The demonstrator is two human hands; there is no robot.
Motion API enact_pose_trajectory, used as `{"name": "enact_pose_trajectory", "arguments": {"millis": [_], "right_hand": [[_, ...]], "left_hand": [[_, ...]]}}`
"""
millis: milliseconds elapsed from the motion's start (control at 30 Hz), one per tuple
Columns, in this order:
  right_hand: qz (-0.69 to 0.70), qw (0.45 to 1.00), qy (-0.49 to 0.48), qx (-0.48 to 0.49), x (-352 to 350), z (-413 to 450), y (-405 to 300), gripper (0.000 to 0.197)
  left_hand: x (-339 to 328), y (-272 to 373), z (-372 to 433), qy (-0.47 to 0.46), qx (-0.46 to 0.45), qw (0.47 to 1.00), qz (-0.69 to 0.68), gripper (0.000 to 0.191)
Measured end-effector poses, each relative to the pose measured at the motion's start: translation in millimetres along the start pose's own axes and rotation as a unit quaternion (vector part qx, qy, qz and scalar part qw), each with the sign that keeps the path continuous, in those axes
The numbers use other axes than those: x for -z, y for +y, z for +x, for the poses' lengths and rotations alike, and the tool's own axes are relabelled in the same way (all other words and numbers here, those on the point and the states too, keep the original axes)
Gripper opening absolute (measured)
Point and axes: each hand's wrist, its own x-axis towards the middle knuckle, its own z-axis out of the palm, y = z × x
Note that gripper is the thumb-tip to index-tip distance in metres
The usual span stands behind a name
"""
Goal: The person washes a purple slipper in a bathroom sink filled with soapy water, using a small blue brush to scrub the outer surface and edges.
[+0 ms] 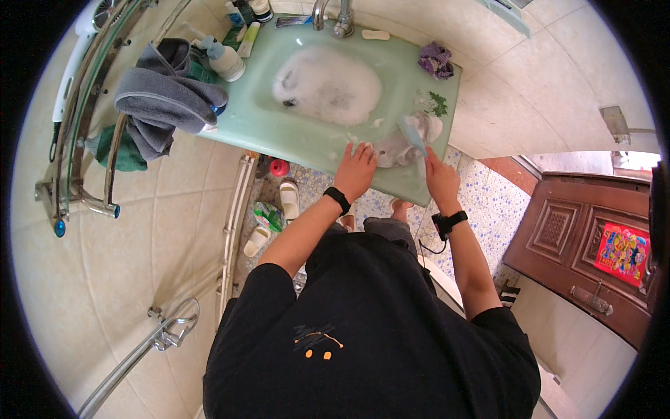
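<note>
A wet, soapy grey cloth item, perhaps a sock, lies on the right front of the green washbasin counter. My left hand rests at its left end, fingers spread and pointing away from me; whether the fingertips pin it is unclear. My right hand is closed on the handle of a pale blue brush, whose head lies on the item's foamy far part. White suds fill the basin, with dark fabric partly showing through them.
Grey towels hang from a rack at left, beside a pump bottle. A chrome faucet and a bar of soap are at the back. A crumpled purple cloth lies at the back right. Slippers are on the floor.
</note>
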Motion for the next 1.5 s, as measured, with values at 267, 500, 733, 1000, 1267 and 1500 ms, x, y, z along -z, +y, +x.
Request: {"name": "enact_pose_trajectory", "arguments": {"millis": [267, 500, 733, 1000, 1267, 1500], "right_hand": [[-0.018, 0.999, -0.011, 0.042, -1, -31, 10, 0.035], [0.024, 0.997, -0.048, 0.061, 10, -49, -37, 0.033], [-0.006, 1.0, 0.001, 0.019, -7, -41, -1, 0.033], [-0.034, 0.993, -0.032, 0.106, -12, -61, -12, 0.037], [-0.079, 0.992, -0.003, 0.099, -11, -50, -6, 0.037], [-0.038, 0.999, 0.01, -0.011, -7, -19, 30, 0.034]], "left_hand": [[-6, 5, -6, 0.011, 0.01, 1.0, 0.009, 0.043], [7, 1, -6, -0.028, -0.028, 0.99, -0.134, 0.037], [-18, -5, -19, 0.082, -0.084, 0.985, -0.124, 0.021], [-15, 2, -19, 0.074, -0.076, 0.99, -0.092, 0.018], [-11, 1, -13, 0.048, -0.076, 0.993, -0.074, 0.016], [-1, -11, -14, 0.0, -0.093, 0.995, -0.033, 0.02]]}}
